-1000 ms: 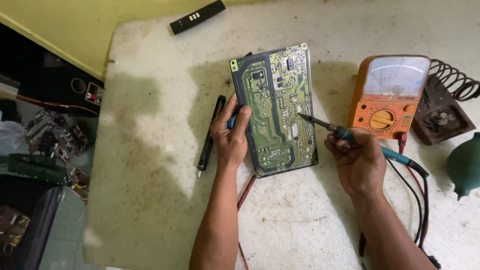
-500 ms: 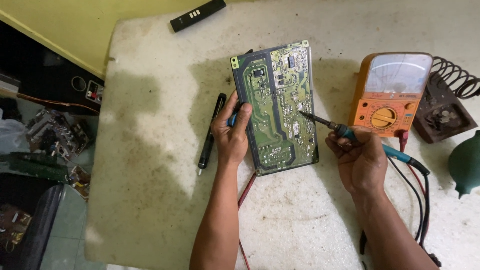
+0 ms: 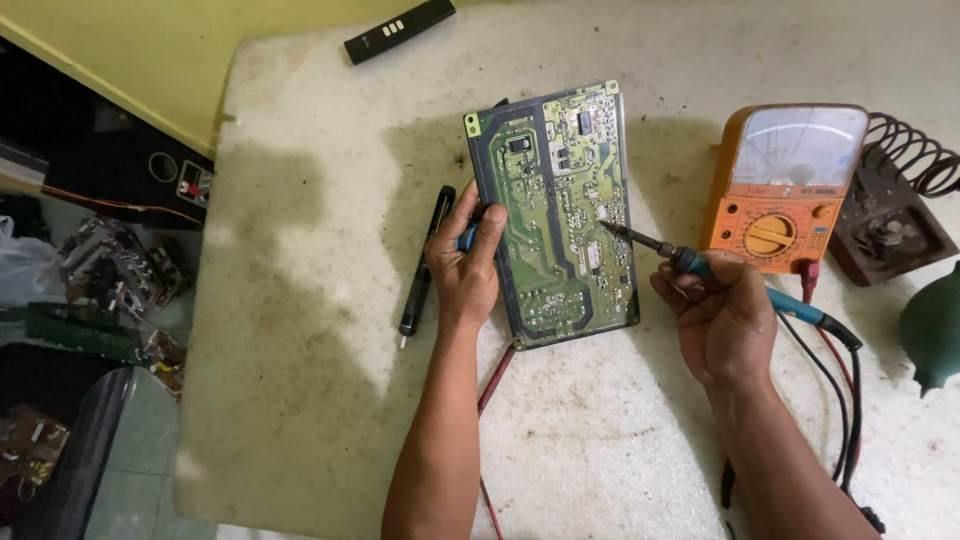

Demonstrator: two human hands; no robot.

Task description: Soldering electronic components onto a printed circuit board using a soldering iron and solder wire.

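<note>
Hidden: the left hand point(image 3: 465, 265) covers most of a small blue tool; its kind cannot be told
Cut off: a green object point(image 3: 932, 325) at the right edge, the cables point(image 3: 845, 390) running off the bottom
Surface: a stained white table point(image 3: 300, 250), a yellow wall behind, clutter on the floor at left
Board: a green circuit board point(image 3: 555, 215) lies flat mid-table, solder side up
Left hand: fingers curled, gripping the blue tool, fingertips touching the board's left edge
Right hand: the right hand point(image 3: 720, 320) is closed around a soldering iron point(image 3: 690, 262), its tip resting on the board
Nearby: black pen point(image 3: 425, 260) beside the left hand, orange analog multimeter point(image 3: 780, 190), coiled iron stand point(image 3: 895, 205), black remote point(image 3: 398, 30)
</note>
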